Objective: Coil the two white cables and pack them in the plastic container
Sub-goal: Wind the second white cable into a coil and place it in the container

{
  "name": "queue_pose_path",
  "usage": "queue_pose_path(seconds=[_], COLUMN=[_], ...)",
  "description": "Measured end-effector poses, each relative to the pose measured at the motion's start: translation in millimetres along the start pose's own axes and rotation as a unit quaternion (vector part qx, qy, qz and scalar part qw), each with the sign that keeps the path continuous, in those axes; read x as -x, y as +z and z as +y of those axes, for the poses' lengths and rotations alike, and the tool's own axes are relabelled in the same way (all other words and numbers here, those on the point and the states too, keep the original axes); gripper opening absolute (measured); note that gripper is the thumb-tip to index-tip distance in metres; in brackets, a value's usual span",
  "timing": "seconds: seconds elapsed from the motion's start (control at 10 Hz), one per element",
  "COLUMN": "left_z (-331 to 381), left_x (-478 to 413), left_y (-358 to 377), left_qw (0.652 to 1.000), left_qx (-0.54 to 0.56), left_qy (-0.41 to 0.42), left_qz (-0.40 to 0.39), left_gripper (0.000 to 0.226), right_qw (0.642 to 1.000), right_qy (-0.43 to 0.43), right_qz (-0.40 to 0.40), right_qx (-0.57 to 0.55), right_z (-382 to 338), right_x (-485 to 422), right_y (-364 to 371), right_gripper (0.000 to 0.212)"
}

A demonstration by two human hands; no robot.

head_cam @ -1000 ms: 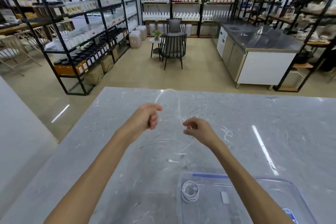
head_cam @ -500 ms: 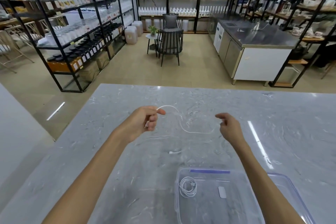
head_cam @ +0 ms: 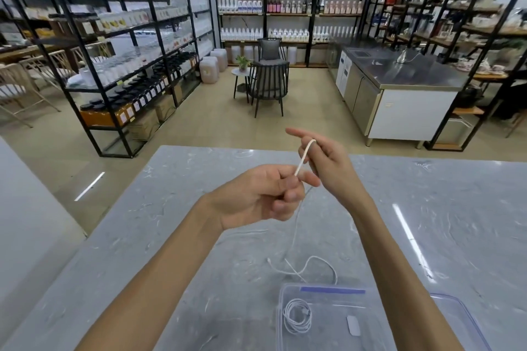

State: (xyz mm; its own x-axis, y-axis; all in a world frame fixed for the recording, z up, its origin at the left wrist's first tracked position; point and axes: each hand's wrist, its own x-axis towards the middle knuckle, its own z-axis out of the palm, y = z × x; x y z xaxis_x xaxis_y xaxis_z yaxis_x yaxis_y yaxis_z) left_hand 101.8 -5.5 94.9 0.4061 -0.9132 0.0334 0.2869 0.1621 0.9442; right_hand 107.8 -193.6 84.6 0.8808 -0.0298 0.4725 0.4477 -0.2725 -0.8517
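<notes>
Hanging below left grip, white cable

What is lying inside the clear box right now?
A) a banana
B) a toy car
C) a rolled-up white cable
C: a coiled white cable lies in the box, while the left hand and right hand hold the loose cable.

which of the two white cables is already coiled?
The packed cable, lying in the plastic container, wound into a ring. The loose cable runs between left hand and right hand, its tail trailing on the table.
</notes>
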Motion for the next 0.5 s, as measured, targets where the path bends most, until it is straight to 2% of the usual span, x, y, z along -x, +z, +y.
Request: queue_pose_path(seconds=[0.1, 0.2, 0.3, 0.4, 0.5], left_z=[13.4, 30.8, 48.8, 57.6, 47.9], left_x=[-8.1, -22.3, -32.0, -31.4, -29.1], left_y=[22.0, 31.1, 20.6, -1.2, -12.9], left_qw=[0.996, 0.996, 0.984, 0.977, 0.974], left_qx=[0.041, 0.084, 0.124, 0.118, 0.143], left_qy=[-0.001, 0.032, 0.046, -0.018, -0.072], left_qz=[-0.080, -0.004, 0.118, 0.176, 0.158], left_gripper=[0.031, 0.037, 0.030, 0.021, 0.024], right_qw=[0.997, 0.987, 0.980, 0.969, 0.962], right_qy=[-0.017, -0.138, -0.192, 0.036, 0.044], right_qz=[-0.058, 0.012, 0.031, -0.172, -0.200], right_qx=[0.052, -0.081, -0.038, 0.173, 0.183], right_z=[-11.8, -38.7, -40.5, 10.4, -1.5], right_x=[-10.6, -8.1, 18.8, 53.8, 66.7], right_y=[5.7, 38.1, 45.6, 30.3, 33.9], right_gripper=[0.031, 0.031, 0.039, 0.024, 0.039])
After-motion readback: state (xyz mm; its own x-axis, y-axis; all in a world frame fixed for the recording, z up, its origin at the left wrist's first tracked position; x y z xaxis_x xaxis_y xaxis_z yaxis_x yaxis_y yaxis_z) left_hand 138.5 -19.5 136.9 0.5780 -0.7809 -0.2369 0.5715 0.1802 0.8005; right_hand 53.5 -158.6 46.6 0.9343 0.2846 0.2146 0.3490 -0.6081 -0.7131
